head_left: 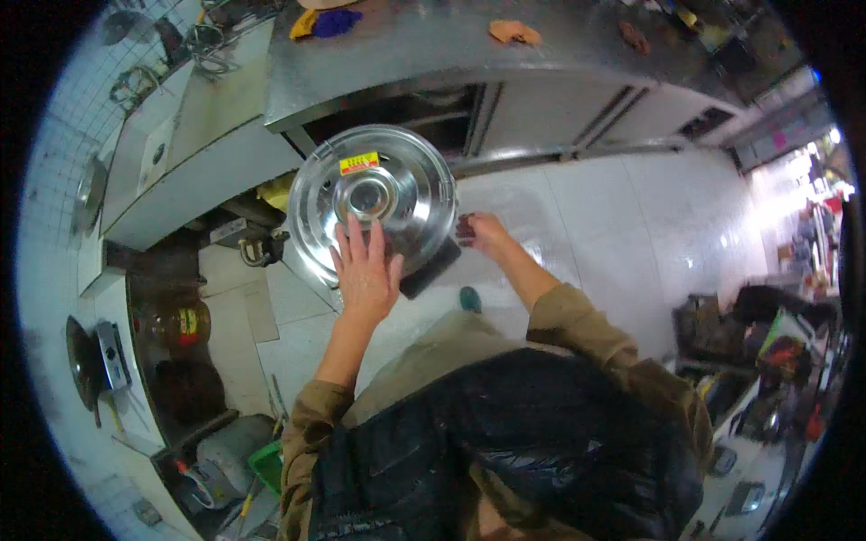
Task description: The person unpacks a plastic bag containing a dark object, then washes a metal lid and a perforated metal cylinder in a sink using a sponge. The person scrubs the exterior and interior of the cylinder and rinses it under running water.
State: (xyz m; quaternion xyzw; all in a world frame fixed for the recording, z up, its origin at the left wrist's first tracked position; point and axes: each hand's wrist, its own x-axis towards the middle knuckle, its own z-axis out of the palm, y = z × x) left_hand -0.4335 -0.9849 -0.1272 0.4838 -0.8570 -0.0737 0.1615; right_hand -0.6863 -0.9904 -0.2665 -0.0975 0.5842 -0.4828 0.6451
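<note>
A large round stainless-steel lid (pixel 413 186) with a raised ring at its centre lies before me, apparently on a wide pot whose body is hidden. It carries a yellow and red sticker (pixel 359 163). My left hand (pixel 367 274) rests on the near part of the lid, palm down and fingers spread. Just off the lid's right rim, my right hand (pixel 482 233) is half curled. Something dark reddish-brown shows at its fingertips; whether it is held or only shadow is unclear. A dark flat-edged object (pixel 431 268) juts out under the lid's near right side.
Behind the lid runs a stainless-steel counter (pixel 419 54) bearing an orange cloth (pixel 514 32) and a purple cloth (pixel 338 22). A gas cylinder (pixel 237 446) and a large plastic bottle (pixel 189 323) stand at left. Clutter (pixel 717 331) lines the right. The tiled floor (pixel 602 209) looks wet.
</note>
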